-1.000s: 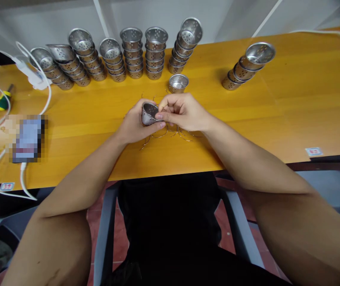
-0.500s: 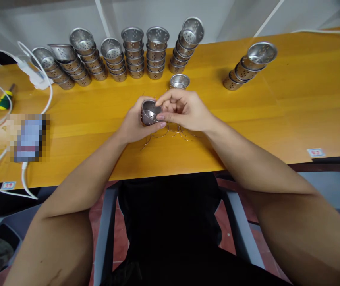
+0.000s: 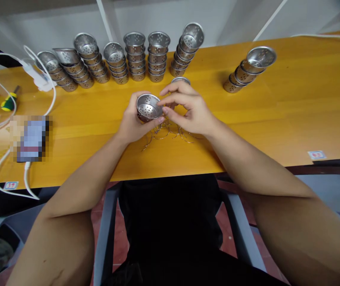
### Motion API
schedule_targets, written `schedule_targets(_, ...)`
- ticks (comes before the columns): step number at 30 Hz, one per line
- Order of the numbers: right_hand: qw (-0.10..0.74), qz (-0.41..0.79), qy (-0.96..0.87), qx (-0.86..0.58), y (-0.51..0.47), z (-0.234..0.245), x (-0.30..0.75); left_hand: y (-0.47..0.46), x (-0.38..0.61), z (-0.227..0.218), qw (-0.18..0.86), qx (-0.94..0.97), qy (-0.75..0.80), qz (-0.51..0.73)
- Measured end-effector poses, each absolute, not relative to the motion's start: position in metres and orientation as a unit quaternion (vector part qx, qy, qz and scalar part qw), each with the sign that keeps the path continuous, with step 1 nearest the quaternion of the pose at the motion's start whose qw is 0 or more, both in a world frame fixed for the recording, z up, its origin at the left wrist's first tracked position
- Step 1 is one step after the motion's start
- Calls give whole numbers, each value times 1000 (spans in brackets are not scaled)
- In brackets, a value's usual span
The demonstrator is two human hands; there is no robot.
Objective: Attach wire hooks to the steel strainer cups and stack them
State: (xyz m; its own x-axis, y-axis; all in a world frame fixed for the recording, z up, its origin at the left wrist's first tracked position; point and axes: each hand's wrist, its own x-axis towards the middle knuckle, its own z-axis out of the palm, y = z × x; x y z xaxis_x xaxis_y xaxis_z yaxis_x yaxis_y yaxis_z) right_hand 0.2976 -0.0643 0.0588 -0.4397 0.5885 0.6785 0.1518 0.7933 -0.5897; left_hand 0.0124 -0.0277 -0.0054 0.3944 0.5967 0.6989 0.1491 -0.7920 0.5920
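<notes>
The yellow-brown tabletop (image 3: 295, 99) runs along a pale wall (image 3: 172, 18) above red floor tiles (image 3: 119, 242). The fingers of the left hand (image 3: 130, 121) grasp a perforated cup (image 3: 148, 110) above it. Around that cup, stacked cups (image 3: 136, 57) stand from 10 to 1 o'clock, wires (image 3: 160, 137) lie at 5. At its 3 o'clock rim, the right hand (image 3: 189, 109) has its fingers parted; contact is unclear.
</notes>
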Motion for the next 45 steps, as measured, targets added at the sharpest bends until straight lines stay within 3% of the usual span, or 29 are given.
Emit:
schedule_targets(8,436,188,-850,-225,-61,59,303,-29,12,-5,219,802,239,501)
schedule_targets(16,364,232,-861,-269,-69,58,299,-47,14,9,240,802,286,467)
schedule_targets(28,408,288,-826,-264,-67,48,295,-38,13,2,263,800,294,452)
schedule_targets(36,397,209,-849,-280,-62,40,286,-44,16,5,295,809,289,418)
schedule_targets(39,431,160,-837,-297,-49,47,305,-44,15,0,321,803,271,424)
schedule_targets(45,620,-90,-703,-335,3,70,421,-36,9,-14,304,786,284,457)
